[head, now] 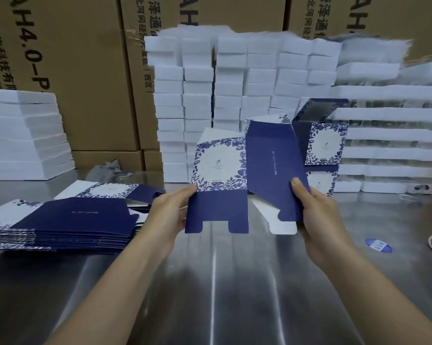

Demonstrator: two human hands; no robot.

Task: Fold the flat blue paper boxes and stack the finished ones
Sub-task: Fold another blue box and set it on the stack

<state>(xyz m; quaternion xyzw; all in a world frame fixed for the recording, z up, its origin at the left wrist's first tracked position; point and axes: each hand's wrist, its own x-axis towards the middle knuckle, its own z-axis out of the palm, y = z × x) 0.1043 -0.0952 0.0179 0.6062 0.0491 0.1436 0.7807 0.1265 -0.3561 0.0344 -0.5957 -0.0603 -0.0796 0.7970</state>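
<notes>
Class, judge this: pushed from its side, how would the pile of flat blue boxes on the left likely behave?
Probably shear rather than move as one: the pile lies fanned, edges offset. It likely slides easily, since the steel table looks smooth and shiny. Tipping seems unlikely: it sits low and wide.

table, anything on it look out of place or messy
A round blue sticker lies alone on the steel table at the right. The pile of flat boxes on the left is fanned out, not squared. Some crumpled grey plastic sits behind it.
</notes>
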